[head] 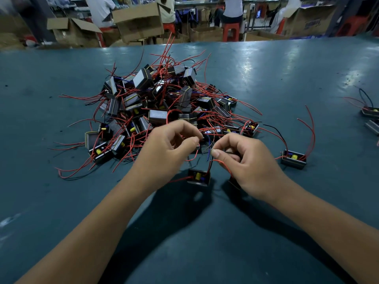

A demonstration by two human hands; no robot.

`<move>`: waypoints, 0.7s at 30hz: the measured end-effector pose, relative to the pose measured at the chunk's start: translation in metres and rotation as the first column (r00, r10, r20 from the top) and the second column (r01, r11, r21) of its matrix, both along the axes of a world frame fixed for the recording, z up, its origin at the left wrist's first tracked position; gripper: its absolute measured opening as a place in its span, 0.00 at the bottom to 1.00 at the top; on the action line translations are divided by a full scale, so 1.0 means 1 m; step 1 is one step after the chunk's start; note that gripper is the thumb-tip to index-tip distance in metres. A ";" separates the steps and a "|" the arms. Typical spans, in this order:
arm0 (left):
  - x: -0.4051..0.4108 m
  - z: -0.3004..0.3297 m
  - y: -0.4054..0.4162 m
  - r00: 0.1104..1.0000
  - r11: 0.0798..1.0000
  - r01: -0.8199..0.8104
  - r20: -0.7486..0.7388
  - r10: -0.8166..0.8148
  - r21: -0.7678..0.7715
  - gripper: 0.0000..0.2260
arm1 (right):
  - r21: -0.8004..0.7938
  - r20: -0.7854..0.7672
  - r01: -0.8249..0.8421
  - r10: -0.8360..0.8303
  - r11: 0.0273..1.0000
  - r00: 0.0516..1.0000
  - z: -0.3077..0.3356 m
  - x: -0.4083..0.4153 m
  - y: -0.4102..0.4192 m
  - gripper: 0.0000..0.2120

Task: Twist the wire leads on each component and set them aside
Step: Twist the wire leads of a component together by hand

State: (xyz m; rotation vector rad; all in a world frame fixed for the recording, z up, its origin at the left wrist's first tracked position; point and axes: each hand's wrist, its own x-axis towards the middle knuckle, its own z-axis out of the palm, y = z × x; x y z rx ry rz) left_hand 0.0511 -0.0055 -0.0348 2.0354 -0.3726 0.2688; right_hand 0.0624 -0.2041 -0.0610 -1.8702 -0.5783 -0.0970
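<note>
Black and boxy, with a yellow part inside, a small component (198, 177) hangs just above the table between two hands, its thin red, black and blue wire leads (208, 154) rising to the fingers. Behind it sits a big tangled pile of like components (164, 103) with red leads splaying out in every direction. One more component (293, 159) lies alone to the right, and a few others (370, 111) rest at the far right edge.

Everything sits on a worn teal table (266, 78) that reflects overhead light. Beyond its far edge are open cardboard boxes (139, 21), red plastic stools (231, 30) and seated people seen from behind.

Both bare forearms reach in from the bottom corners and meet at the centre. The left hand (170, 148) is curled, thumb and forefinger pinching the leads near their upper ends. The right hand (246, 160) is also curled, thumb pressed against forefinger, pinching the leads just beside the left fingertips, with a red lead looping under it.
</note>
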 end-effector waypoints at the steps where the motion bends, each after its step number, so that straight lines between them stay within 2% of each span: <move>1: 0.000 0.002 0.004 0.988 0.992 0.003 0.153 -0.022 0.122 0.05 | 0.028 -0.044 0.001 0.000 1.000 0.999 0.000 0.002 0.000 0.06; 3: 0.002 -0.001 0.008 0.925 0.946 -0.019 0.365 -0.106 0.322 0.04 | 0.069 -0.099 0.006 0.001 0.998 0.995 -0.001 0.003 -0.001 0.07; 5: 0.003 -0.003 0.007 0.882 0.906 -0.072 0.451 -0.138 0.418 0.05 | 0.073 -0.108 -0.005 0.012 0.997 0.994 -0.001 0.003 0.000 0.07; 13: 0.006 -0.006 0.007 0.813 0.868 -0.136 0.555 -0.178 0.477 0.06 | 0.045 -0.083 -0.022 0.026 0.999 0.996 0.000 0.002 -0.001 0.05; 15: 0.005 -0.006 0.005 0.820 0.863 -0.137 0.545 -0.177 0.486 0.06 | 0.035 -0.061 -0.022 0.024 0.999 0.998 0.000 0.001 -0.001 0.05; 17: 0.003 -0.004 0.003 0.862 0.881 -0.094 0.480 -0.161 0.465 0.07 | 0.017 -0.018 -0.018 0.019 1.000 1.000 0.001 -0.001 -0.001 0.05; 19: 0.002 -0.005 0.002 0.935 0.920 -0.001 0.328 -0.138 0.391 0.07 | -0.004 0.032 -0.010 0.011 1.000 0.999 0.002 -0.002 -0.001 0.05; 21: 0.000 -0.004 0.000 0.984 0.964 0.091 0.126 -0.126 0.251 0.06 | -0.026 0.071 -0.001 0.003 1.000 0.997 0.003 -0.004 -0.001 0.06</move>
